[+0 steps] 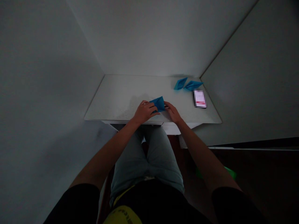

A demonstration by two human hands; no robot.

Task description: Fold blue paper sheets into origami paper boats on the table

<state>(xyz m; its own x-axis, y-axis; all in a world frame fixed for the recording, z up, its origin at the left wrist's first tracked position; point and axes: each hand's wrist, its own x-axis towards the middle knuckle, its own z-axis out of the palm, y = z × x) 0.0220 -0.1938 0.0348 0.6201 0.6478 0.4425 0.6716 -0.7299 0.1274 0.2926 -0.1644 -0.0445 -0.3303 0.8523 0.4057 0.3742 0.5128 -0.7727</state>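
Head camera view: a folded piece of blue paper (159, 103) is at the middle of the white desk (116, 96), toward its near edge, between the person's two hands. The left hand (145, 112) lies over the left part of the paper, its fingers slightly spread across it; whether they pinch it or only press, I cannot tell. The right hand (172, 111) has its fingertips at the paper's right edge, and whether they close on it is likewise too small to tell. At the far right of the desk lie two pointed blue folded shapes (180, 83), side by side. Just nearer, close to the desk's right edge, is a phone-like device (200, 99) with a blurred, lit face.
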